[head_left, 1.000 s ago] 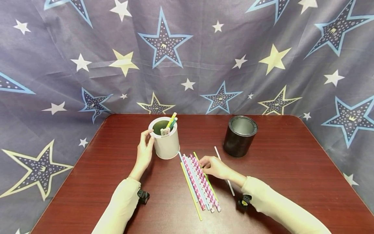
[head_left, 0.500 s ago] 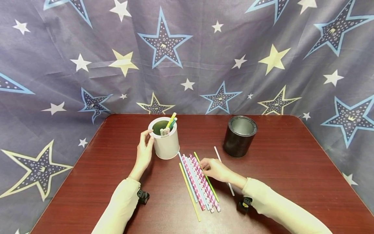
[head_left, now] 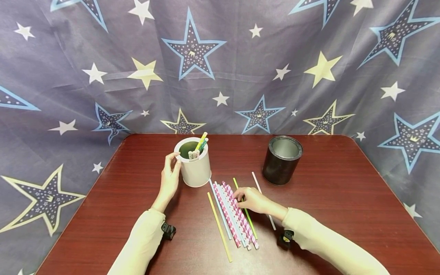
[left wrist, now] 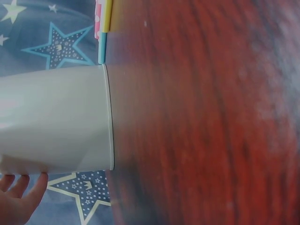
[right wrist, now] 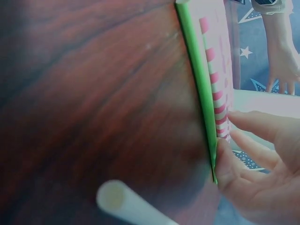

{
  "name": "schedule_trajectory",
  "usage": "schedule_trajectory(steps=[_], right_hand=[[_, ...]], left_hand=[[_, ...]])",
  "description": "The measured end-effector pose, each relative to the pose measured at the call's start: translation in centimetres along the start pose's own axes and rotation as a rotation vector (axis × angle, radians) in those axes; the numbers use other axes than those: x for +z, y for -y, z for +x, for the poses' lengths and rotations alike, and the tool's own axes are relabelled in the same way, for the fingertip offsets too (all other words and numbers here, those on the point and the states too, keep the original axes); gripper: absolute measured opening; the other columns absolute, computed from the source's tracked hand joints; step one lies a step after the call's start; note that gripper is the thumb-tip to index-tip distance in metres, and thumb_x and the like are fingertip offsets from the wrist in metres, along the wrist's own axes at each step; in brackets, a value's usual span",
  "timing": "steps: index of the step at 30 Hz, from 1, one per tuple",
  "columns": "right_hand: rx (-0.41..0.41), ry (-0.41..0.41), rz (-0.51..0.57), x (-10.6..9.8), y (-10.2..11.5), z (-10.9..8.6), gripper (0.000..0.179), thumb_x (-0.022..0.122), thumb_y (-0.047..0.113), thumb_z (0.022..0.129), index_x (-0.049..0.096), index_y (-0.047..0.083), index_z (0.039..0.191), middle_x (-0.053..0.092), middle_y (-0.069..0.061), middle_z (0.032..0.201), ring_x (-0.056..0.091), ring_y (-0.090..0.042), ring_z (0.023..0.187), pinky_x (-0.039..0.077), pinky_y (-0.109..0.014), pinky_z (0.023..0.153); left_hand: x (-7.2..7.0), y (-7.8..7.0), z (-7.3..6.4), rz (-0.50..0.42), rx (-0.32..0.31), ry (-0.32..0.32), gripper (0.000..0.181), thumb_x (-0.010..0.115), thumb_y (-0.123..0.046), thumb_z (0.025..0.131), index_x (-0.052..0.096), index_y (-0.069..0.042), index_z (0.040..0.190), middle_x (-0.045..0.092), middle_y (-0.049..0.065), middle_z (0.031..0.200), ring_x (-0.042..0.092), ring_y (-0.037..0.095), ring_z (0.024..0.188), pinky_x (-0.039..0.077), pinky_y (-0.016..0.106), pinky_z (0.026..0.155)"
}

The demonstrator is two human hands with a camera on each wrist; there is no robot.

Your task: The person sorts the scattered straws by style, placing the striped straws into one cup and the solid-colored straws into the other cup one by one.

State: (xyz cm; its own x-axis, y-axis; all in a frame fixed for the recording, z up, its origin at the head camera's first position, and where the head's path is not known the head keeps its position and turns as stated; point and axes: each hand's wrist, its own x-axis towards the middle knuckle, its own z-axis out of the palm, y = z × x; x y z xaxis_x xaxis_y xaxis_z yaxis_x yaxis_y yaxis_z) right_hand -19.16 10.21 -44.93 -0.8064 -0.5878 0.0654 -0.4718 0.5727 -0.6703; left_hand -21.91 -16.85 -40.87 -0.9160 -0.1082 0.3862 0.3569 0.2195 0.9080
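My left hand (head_left: 169,178) touches the left side of the white can (head_left: 198,173), fingertips at its rim and wall. Several paper straws, one of them yellow (head_left: 201,141), stand in that can. In front of it lies a row of straws in light blue, pink-dotted and purple-striped patterns. With thumb and forefinger my right hand (head_left: 253,199) pinches the purple-striped straw (head_left: 247,228) near its far end. Beside the thumb, in the right wrist view, runs the green straw (right wrist: 199,75). A yellow straw (head_left: 220,229) lies apart at the row's left.
A black can (head_left: 279,168) with an open top stands at the back right. Between it and my right hand lies a pale pink straw (head_left: 256,180). The reddish-brown table (head_left: 330,198) ends against a star-patterned cloth (head_left: 220,34).
The yellow straw has slid left, away from the row. The green straw's far end has shifted right, apart from the purple-striped one. My left hand and both cans have stayed in place.
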Motion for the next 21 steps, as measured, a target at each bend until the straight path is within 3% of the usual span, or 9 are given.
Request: schedule_trajectory(steps=[14, 21], right_hand=[[0.038, 0.027, -0.013, 0.09, -0.28, 0.44, 0.022, 0.069, 0.005, 0.071, 0.062, 0.004, 0.092, 0.056, 0.003, 0.061, 0.048, -0.006, 0.061, 0.037, -0.018, 0.055], [-0.002, 0.015, -0.054, 0.33, -0.38, 0.46, 0.022, 0.071, 0.008, 0.069, 0.063, 0.005, 0.089, 0.053, 0.003, 0.054, 0.039, -0.001, 0.051, 0.033, -0.017, 0.05]], left_hand=[[-0.01, -0.02, 0.02, 0.013, 0.0, -0.005, 0.029, 0.042, -0.004, 0.091, 0.041, 0.005, 0.118, 0.046, 0.026, 0.123, 0.042, 0.03, 0.115, 0.033, 0.044, 0.095], [0.01, 0.02, -0.01, 0.004, 0.008, -0.005, 0.029, 0.042, -0.004, 0.092, 0.04, 0.006, 0.118, 0.045, 0.026, 0.123, 0.041, 0.031, 0.116, 0.032, 0.043, 0.096]])
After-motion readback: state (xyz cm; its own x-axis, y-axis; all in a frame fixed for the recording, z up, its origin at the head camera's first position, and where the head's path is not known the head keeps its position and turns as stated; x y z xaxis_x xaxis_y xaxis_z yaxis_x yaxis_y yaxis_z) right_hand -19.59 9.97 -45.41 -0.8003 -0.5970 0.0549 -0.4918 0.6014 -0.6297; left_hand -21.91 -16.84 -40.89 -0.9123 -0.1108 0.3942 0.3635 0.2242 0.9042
